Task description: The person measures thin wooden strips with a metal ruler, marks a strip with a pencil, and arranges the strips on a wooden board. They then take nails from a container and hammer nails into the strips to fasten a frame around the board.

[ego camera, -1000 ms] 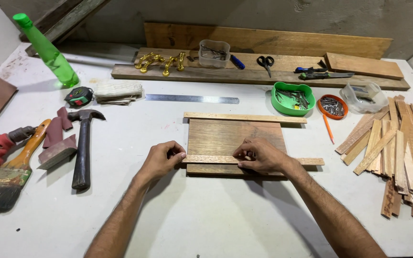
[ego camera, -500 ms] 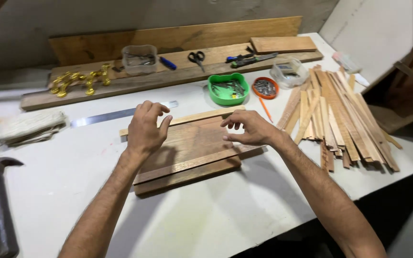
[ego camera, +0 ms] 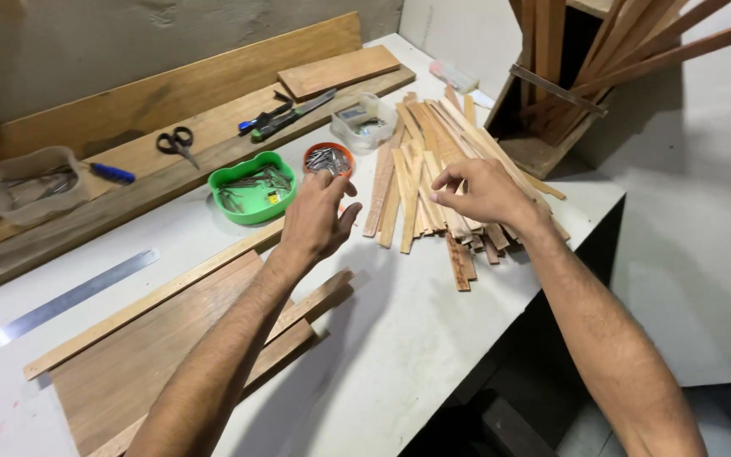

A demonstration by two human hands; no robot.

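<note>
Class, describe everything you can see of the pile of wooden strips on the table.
The pile of wooden strips lies at the white table's far right edge: thin, flat slats of pale and reddish-brown wood, loosely fanned and overlapping, some ends jutting out. The right hand hovers over it with fingers curled; whether they touch it is unclear.

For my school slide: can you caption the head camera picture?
Two bare hands, left and right, hover over a pile of thin wooden strips on a white workbench.

There were two hands (ego camera: 315, 222) (ego camera: 480, 190), one pair of scissors (ego camera: 176, 143), one steel ruler (ego camera: 52, 306), one green tray (ego camera: 251, 201), two clear tubs (ego camera: 27, 182) (ego camera: 364, 123), and one heap of wood strips (ego camera: 433, 182), too many to count.
</note>
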